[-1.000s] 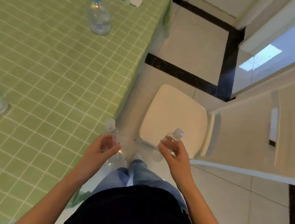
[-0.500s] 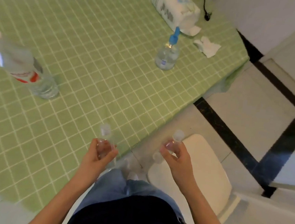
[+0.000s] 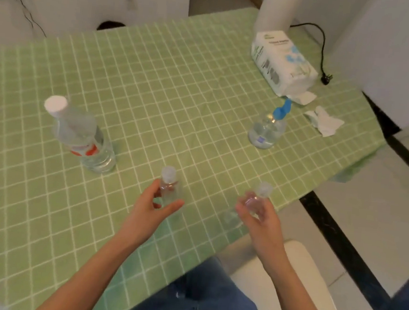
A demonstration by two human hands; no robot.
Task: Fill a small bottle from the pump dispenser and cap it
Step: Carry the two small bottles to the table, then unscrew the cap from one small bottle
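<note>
Over the near edge of the tabletop (image 3: 155,88), which is covered by a green checked cloth, the person's two hands each hold one small clear bottle. The left hand (image 3: 153,208) has thumb and fingers curled round the left small bottle (image 3: 170,191), which stands upright with its clear cap on top; whether its base touches the cloth cannot be told. The right hand (image 3: 261,218) pinches the right small bottle (image 3: 253,201) between thumb and fingertips, and this one leans, with its capped end up and away from the person and its blurred lower end towards the left hand. The two bottles are apart, side by side. The pump dispenser (image 3: 266,133), a squat clear bottle with a blue pump head, stands further back on the right, well apart from both hands, with some clear liquid in it. Just behind it lies a white pack of tissues (image 3: 283,63), and a crumpled tissue (image 3: 325,121) lies to the right of the dispenser near the table's edge. A black cable (image 3: 321,41) runs behind the pack. On the left stands a large water bottle (image 3: 83,139) with a white cap and a red label. Below the right forearm is the white seat of a chair (image 3: 311,275).
</note>
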